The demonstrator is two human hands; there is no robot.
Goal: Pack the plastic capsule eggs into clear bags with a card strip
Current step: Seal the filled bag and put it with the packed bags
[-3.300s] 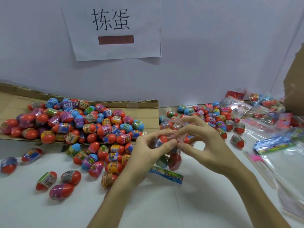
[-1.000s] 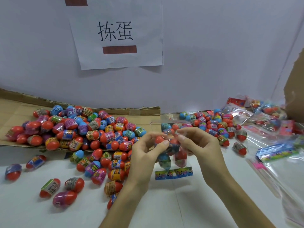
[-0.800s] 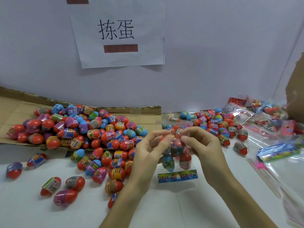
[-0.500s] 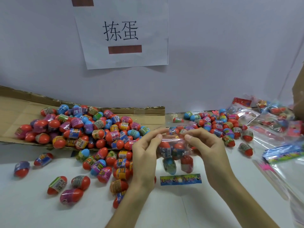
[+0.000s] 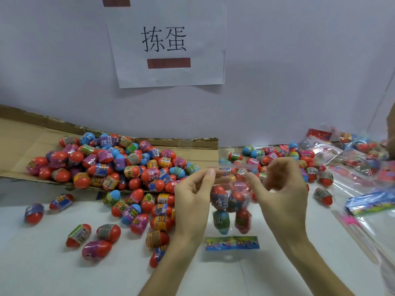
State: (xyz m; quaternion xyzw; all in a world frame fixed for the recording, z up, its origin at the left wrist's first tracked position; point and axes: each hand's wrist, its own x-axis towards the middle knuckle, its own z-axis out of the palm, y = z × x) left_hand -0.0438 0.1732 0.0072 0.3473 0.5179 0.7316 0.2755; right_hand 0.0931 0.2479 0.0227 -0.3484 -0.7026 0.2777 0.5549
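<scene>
Bag (image 5: 232, 210): clear, hung upright between both hands over the near middle of the table (image 5: 64, 274); foot at or just above the surface, cannot tell which; several eggs (image 5: 220, 197) stacked inside; card strip (image 5: 232, 242) across the foot, apparently inside the film, though hard to be sure. Left hand (image 5: 192, 201): pinching the left end of the mouth between thumb and forefinger. Right hand (image 5: 284, 195): fingers curled, pinching the mouth further right; a little blurred.

Step in hand, by the look of it: closing the filled bag; mouth seam stretched level between the two pinches. Next, likely: run a pinch along the seam from end to end, pressing it flat; calls for a taut seam, both lips lined up, no film folded in; then over to the packed bags (image 5: 352, 154) at far right.

Edges and room: loose pile (image 5: 119, 165) spilling off the cardboard (image 5: 17, 142), right up beside the left wrist; smaller pile (image 5: 277, 154) just behind the right hand; strips (image 5: 372, 201) and empty bags (image 5: 374, 227) along the right edge, near the right forearm; bare table only toward the body; wall (image 5: 299, 60) with a paper sign (image 5: 166, 41) close behind the piles. Safest way out for the finished bag, probably: up and across to the right, not sideways through the eggs; round, and apt to roll at a nudge.
</scene>
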